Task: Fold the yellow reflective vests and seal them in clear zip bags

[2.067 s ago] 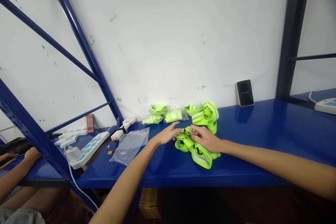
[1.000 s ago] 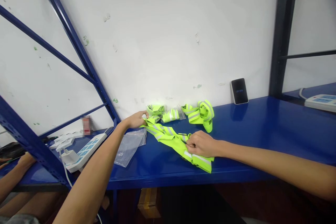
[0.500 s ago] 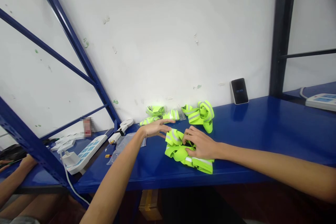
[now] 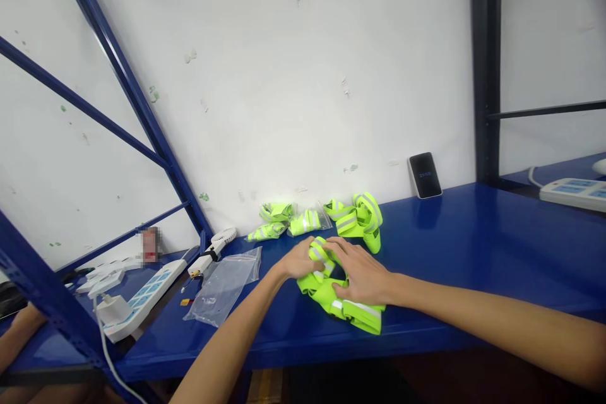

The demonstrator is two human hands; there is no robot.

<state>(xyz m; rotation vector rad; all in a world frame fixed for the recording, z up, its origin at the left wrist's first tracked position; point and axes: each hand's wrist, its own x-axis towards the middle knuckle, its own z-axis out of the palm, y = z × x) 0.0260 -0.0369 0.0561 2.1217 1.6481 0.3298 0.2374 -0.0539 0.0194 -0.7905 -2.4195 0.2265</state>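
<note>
A neon-yellow reflective strap harness (image 4: pixel 362 315) with silver stripes lies in a loose heap near the front of the blue tabletop. My left hand (image 4: pixel 302 260) grips one of its bands at the left, fingers closed around it. From the right, my right hand (image 4: pixel 362 268) curls over the same harness, fingertips on the band's top and thumb lower down; the exact hold is partly hidden. Behind my hands, a second loose reflective harness (image 4: pixel 350 222) lies by the wall. Folded reflective straps in clear bags (image 4: pixel 305 222) sit to its left.
An opened clear zip bag (image 4: pixel 227 281) lies left of my forearm. Beyond it are a white handheld fan (image 4: pixel 208 259) and a power strip (image 4: pixel 146 300). A device with a dark screen (image 4: pixel 425 175) leans on the wall. Another person's arm (image 4: pixel 21 334) shows far left.
My left hand has come down and right from above the harness onto its band, closing on it. My right hand stays on the harness. The view has shifted slightly.
</note>
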